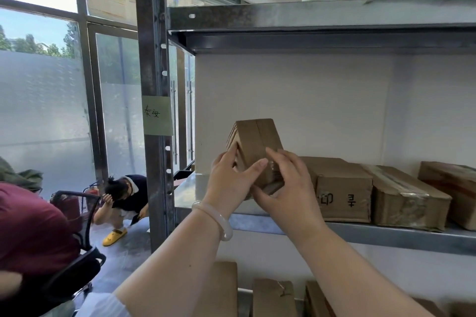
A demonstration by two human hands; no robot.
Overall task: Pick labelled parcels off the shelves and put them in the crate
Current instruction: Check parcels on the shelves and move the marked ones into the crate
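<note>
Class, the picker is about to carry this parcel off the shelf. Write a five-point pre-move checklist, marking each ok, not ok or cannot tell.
1. Grip: left hand and right hand both hold the tilted parcel: ok.
2. Label on parcel: none on the faces shown: cannot tell.
3. Headroom under the upper shelf beam: ok.
4. Parcel lifted off the shelf: hands hide its underside: cannot tell.
5. Crate position: out of view: cannot tell.

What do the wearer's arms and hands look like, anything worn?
Both bare, no gloves: left hand, right hand. Pale milky bangle on the left wrist. Forearms uncovered; what looks like a white sleeve edge at the left upper arm. No rings visible.
</note>
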